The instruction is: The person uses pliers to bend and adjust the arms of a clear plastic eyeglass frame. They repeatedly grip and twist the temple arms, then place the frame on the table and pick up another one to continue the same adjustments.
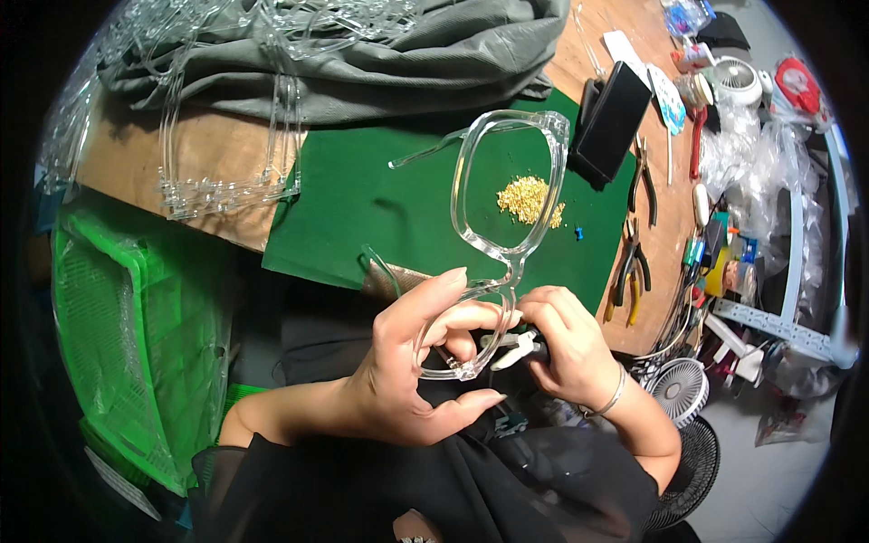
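A clear plastic eyeglass frame (465, 195) stands on end above the green mat, its lens openings bare and a temple stretching left. My left hand (398, 362) is closed around the frame's lower rim, fingers through the opening and thumb side up. Close to the frame's lower hinge corner, my right hand (566, 348) grips a tool with pale jaws (514, 351) and a dark handle, most of which the palm hides. Whether the jaws touch the frame I cannot tell. Beyond the frame, a heap of small gold-coloured pieces (523, 199) lies on the green mat (339, 204).
A black phone-like slab (612, 125) leans at the mat's far right. Several pliers (643, 185) lie on the wooden table. Clear frames (231, 195) pile up at the left, over grey cloth (407, 63). A green crate (149, 335) and small fan (679, 391) flank me.
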